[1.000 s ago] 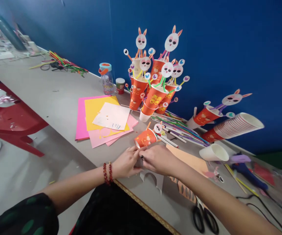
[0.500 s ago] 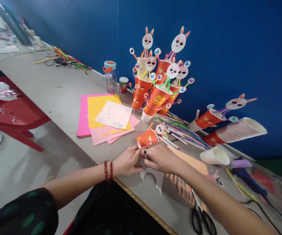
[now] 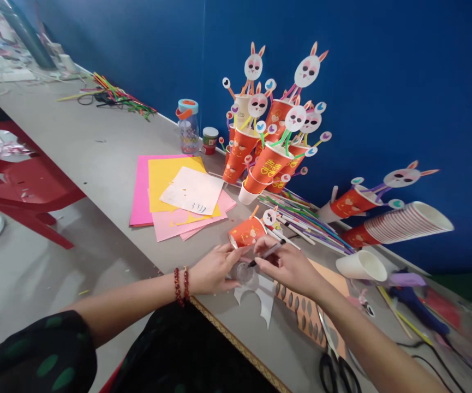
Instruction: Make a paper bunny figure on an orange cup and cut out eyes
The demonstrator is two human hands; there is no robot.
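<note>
Blue wall point(image 3: 383, 98) across the top of the frame; grey table point(image 3: 121, 142) slanting from upper left towards lower right; red chair point(image 3: 51, 185) at left. At upper centre, clustered red cups point(image 3: 271, 161) topped with rabbit faces; at right, a tilted stack of cups point(image 3: 399, 226). Left of centre, overlapping coloured sheets point(image 3: 156, 191); right of centre, peach paper point(image 3: 334, 277) with oval cut-outs, partly behind the right forearm. At lower right, black-handled scissors point(image 3: 334, 360).

At centre, left hand point(image 3: 213, 270) with thumb and fingers parted around the left side of a clear disc, probably steadying it; firmness of that hold impossible to tell. Just right of it, right hand point(image 3: 288, 267) with fingers closed around a pen. Just above both, a rabbit-faced cup point(image 3: 247, 233) lying on its side.

Below the fingers, white paper point(image 3: 262, 292) with curved cuts; at its upper left, the clear disc point(image 3: 244, 272). Smallest, the pen point(image 3: 275, 249), dark tip beside the disc's right edge, contact unclear.

Step in hand, by the look of it: tracing around the disc. Called for next, as a judgement: flat pressure from the left, tip against the rim, smooth sweep without nudging.
</note>
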